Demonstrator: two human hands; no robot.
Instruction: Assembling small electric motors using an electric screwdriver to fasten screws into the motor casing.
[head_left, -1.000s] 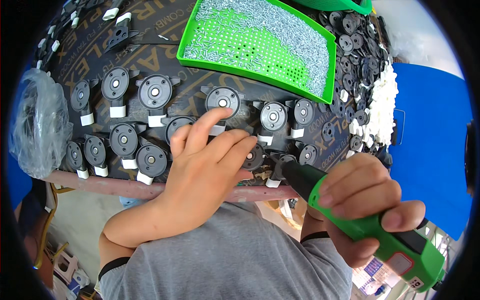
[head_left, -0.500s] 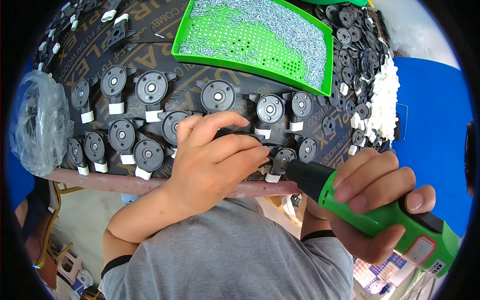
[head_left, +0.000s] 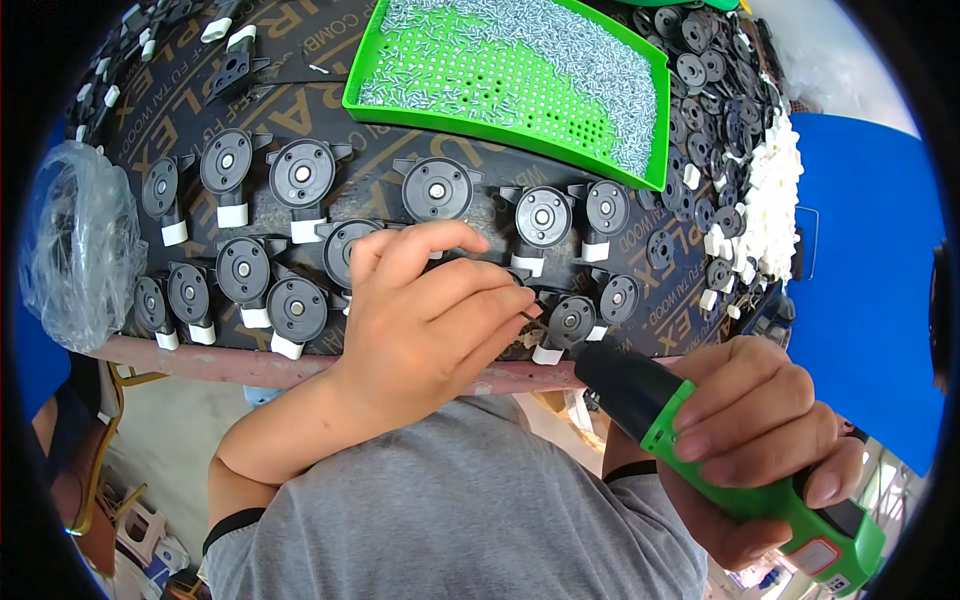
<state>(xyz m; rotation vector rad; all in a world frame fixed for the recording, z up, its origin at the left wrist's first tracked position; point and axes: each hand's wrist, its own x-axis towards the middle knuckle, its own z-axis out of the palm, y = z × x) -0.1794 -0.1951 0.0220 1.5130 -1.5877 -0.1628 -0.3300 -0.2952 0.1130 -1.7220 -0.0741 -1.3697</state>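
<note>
My right hand (head_left: pixel 765 430) grips a green and black electric screwdriver (head_left: pixel 640 385). Its thin dark bit points up and left, with the tip close by my left fingertips. My left hand (head_left: pixel 430 305) is closed, thumb hidden, above the lower row of parts; whatever it pinches is hidden beneath the fingers. Round black plastic parts with side wings and white end caps stand in two rows around it. One such black part (head_left: pixel 572 320) is just under the screwdriver bit, and another (head_left: pixel 297 308) stands left of my left wrist.
A green perforated tray (head_left: pixel 500 128) full of small silvery screws lies at the back. Loose black discs (head_left: pixel 700 150) and a heap of white caps (head_left: pixel 765 200) cover the right side. On the left is a clear plastic bag (head_left: pixel 80 245); the table's reddish front edge (head_left: pixel 200 362) runs before me.
My right hand and the screwdriver have moved slightly down toward me, and the tool's angle is steeper. More of the bit shows now. My left hand has hardly moved.
</note>
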